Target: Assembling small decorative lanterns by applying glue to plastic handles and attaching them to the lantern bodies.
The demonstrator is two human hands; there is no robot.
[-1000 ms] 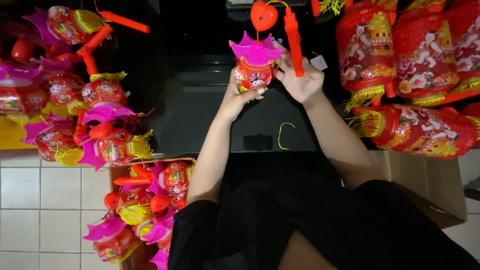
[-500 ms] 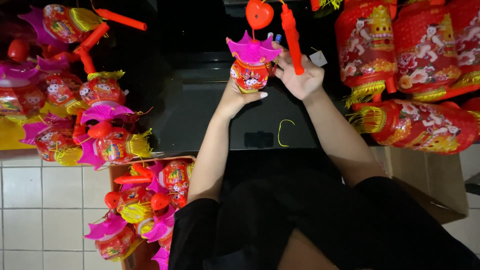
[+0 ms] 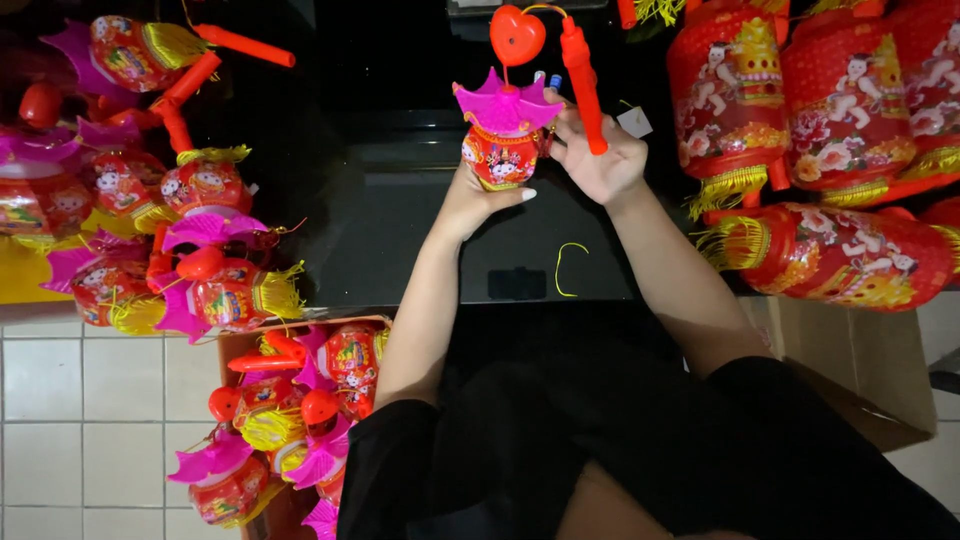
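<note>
My left hand [image 3: 478, 196] cups the bottom of a small red toy lantern [image 3: 503, 150] with a pink roof, held up over a black table [image 3: 400, 235]. A red heart [image 3: 517, 34] sits above the roof on a thin wire. My right hand [image 3: 600, 160] grips the lantern's red stick handle [image 3: 583, 85], which stands almost upright beside the lantern. Both arms reach forward from my black sleeves.
Several finished toy lanterns [image 3: 215, 280] lie piled at the left, and more fill a cardboard box [image 3: 290, 420] on the tiled floor. Large red paper lanterns [image 3: 830, 255] with yellow fringes crowd the right. A loose yellow wire [image 3: 567, 268] lies on the table.
The lantern has turned slightly in my hands and the stick handle has tipped a little. My arms stay in about the same place.
</note>
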